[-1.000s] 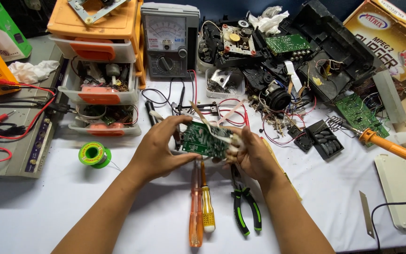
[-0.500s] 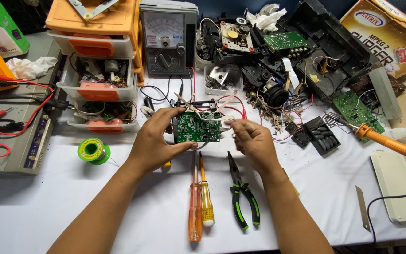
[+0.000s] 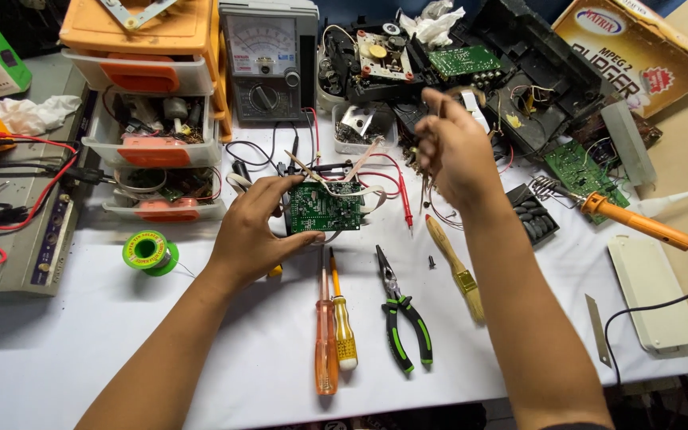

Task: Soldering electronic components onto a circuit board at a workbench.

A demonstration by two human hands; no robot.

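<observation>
My left hand [image 3: 252, 231] grips the left edge of a small green circuit board [image 3: 326, 209] and holds it just above the white table [image 3: 81, 358], component side up. Red and white wires trail from the board's far side. My right hand [image 3: 454, 147] is raised to the right of the board, apart from it, over the pile of electronic parts. Its fingers are pinched together. I cannot make out anything between them.
In front of the board lie an orange screwdriver [image 3: 326, 338], a yellow screwdriver [image 3: 345, 326], green-handled pliers [image 3: 404, 317], a small brush [image 3: 457, 267] and a loose screw [image 3: 431, 260]. A solder spool [image 3: 150, 252], parts drawers [image 3: 143, 87], an analog meter [image 3: 268, 60] and a soldering iron [image 3: 639, 224] surround them.
My right hand has let go of the board and risen up and to the right. My left hand alone now holds the board, which stays roughly in place.
</observation>
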